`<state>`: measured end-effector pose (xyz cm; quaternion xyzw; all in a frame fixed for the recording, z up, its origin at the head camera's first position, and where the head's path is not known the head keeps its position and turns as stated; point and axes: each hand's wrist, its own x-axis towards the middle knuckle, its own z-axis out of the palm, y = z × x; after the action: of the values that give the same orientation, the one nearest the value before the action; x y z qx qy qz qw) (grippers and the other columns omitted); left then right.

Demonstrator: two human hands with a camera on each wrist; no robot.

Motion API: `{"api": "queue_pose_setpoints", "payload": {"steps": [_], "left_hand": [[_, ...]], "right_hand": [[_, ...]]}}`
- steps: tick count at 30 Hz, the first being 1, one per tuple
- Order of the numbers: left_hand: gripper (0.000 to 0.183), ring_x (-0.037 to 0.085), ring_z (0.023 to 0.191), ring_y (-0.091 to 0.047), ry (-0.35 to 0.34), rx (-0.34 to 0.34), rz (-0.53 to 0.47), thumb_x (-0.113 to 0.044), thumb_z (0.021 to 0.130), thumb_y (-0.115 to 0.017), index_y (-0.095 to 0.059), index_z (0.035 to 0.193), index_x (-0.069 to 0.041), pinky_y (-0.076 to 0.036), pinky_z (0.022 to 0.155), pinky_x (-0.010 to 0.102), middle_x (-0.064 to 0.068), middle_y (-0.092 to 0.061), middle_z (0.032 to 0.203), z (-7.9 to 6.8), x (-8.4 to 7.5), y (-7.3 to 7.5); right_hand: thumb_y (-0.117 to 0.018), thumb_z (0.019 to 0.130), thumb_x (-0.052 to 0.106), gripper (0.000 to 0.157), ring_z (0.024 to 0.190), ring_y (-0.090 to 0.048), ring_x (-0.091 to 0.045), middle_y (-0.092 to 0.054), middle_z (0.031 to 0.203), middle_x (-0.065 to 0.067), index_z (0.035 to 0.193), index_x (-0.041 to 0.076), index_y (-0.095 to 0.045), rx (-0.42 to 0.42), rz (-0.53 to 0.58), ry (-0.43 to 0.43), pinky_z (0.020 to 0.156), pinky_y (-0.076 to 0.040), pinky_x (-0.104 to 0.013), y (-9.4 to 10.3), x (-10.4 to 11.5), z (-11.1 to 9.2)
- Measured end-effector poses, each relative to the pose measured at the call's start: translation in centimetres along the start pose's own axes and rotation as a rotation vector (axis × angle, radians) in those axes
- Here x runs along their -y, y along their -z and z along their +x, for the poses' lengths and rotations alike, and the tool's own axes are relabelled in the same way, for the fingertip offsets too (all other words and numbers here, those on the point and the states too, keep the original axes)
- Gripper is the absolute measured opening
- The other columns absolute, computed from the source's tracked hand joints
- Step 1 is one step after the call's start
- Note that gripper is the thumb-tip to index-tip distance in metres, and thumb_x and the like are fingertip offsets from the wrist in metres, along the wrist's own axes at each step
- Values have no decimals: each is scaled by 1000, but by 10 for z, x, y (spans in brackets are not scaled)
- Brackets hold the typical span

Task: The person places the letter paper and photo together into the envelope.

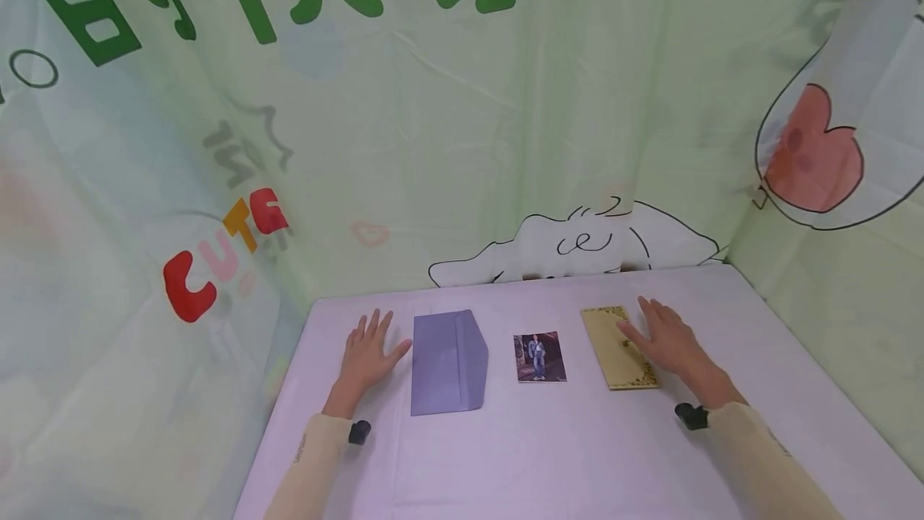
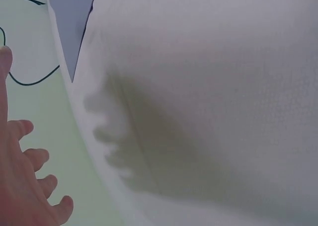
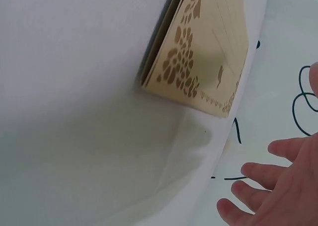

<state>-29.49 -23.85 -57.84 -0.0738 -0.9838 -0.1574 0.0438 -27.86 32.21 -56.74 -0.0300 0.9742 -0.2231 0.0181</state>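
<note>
On the table lies a purple envelope (image 1: pixel 436 363) with its flap spread out to the right. My left hand (image 1: pixel 366 353) is just left of it, fingers spread and nothing held; in the left wrist view that hand (image 2: pixel 30 181) casts a shadow on the cloth. A small photo (image 1: pixel 540 357) of a standing person lies in the middle. Right of it is a tan folded card (image 1: pixel 613 347) with brown floral patterns, its layered edge showing in the right wrist view, where the card (image 3: pixel 203 52) is near. My right hand (image 1: pixel 670 337), fingers extended, overlaps the card's right side in the head view.
A pale cloth covers the table (image 1: pixel 534 464). Behind it hangs a light green curtain (image 1: pixel 447 143) with printed letters and cartoon drawings, which also closes off both sides. Black bands with small devices (image 1: pixel 691 416) are on both wrists.
</note>
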Motion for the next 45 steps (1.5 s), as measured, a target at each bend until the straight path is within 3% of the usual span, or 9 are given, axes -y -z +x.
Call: {"api": "queue_pose_setpoints", "payload": {"steps": [5, 20, 29, 36, 45], "left_hand": [[83, 44, 154, -16, -27, -1, -16, -64, 94, -54, -31, 158, -16, -18, 119, 64, 18, -24, 166, 0, -7, -3], [85, 41, 155, -15, -61, 12, 36, -70, 94, -48, -28, 159, -19, -21, 120, 60, 16, -23, 167, 3, -19, -11], [83, 43, 153, -18, -82, 3, 8, -65, 94, -53, -32, 157, -15, -22, 119, 62, 18, -26, 165, 1, -25, -12], [87, 40, 155, -16, -71, 36, 48, -72, 93, -45, -28, 159, -19, -20, 121, 59, 14, -23, 167, 4, -27, -18], [85, 43, 152, -22, -107, 30, 50, -68, 94, -49, -30, 159, -16, -23, 119, 61, 16, -27, 165, 2, -32, -20]], "right_hand": [[-36, 100, 67, 98, 142, -12, -62, -12, 157, -43, 156, -8, -10, 2, 16, 12, 110, -13, -77, -1, 9, 2], [-37, 100, 67, 95, 146, -13, -59, -12, 160, -38, 157, -5, -14, 19, 10, 29, 114, -14, -73, -18, 41, 7], [-36, 98, 71, 97, 147, -13, -57, -13, 161, -36, 158, -2, -16, 11, 28, 49, 115, -14, -72, -29, 58, 12], [-38, 100, 67, 93, 147, -17, -56, -17, 161, -35, 157, -4, -19, -4, 11, 100, 117, -15, -69, -39, 69, 15], [-40, 100, 66, 91, 149, -17, -53, -18, 162, -32, 157, -2, -21, 1, 25, 140, 119, -15, -66, -46, 87, 15]]}}
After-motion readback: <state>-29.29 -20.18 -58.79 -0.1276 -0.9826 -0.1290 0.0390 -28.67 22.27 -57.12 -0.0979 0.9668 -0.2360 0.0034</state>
